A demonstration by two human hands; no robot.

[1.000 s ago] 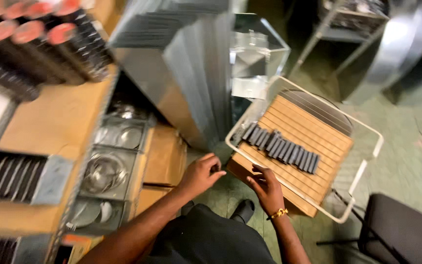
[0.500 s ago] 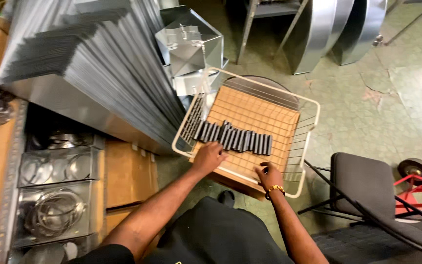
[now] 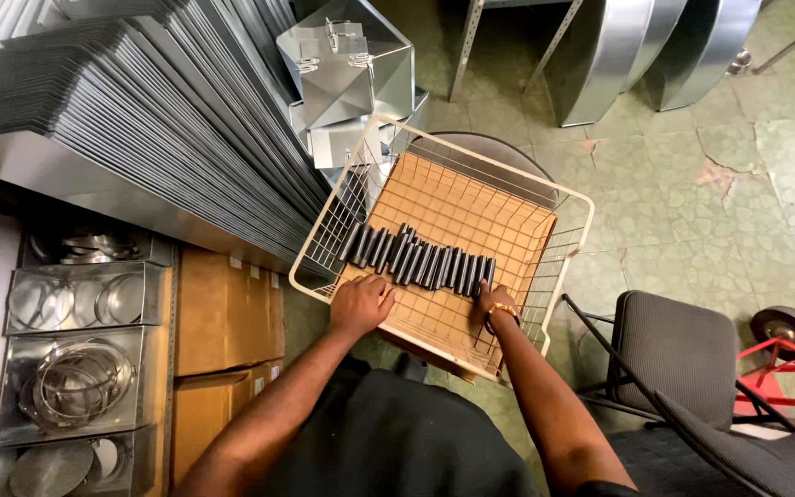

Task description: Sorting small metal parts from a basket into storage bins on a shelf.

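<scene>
A cream wire basket (image 3: 574, 197) lined with brown cardboard (image 3: 471, 207) sits in front of me. A row of several dark cylinders (image 3: 420, 260) lies across the cardboard. My left hand (image 3: 362, 304) rests on the cardboard at the basket's near left side, fingers curled, touching the left end of the row. My right hand (image 3: 492, 301), with a gold bracelet at the wrist, has its fingers on the right end of the row.
A big stack of folded sheet-metal pieces (image 3: 140, 120) leans at the left. Metal boxes (image 3: 347, 64) stand behind the basket. Shelf bins with metal rings (image 3: 75, 382) and cardboard boxes (image 3: 227, 308) are at lower left. A grey chair (image 3: 683, 354) and red cart (image 3: 789, 373) stand at the right.
The view has swung right and down, away from the shelf, so the basket is central. Both hands have settled on the two ends of the cylinder row.
</scene>
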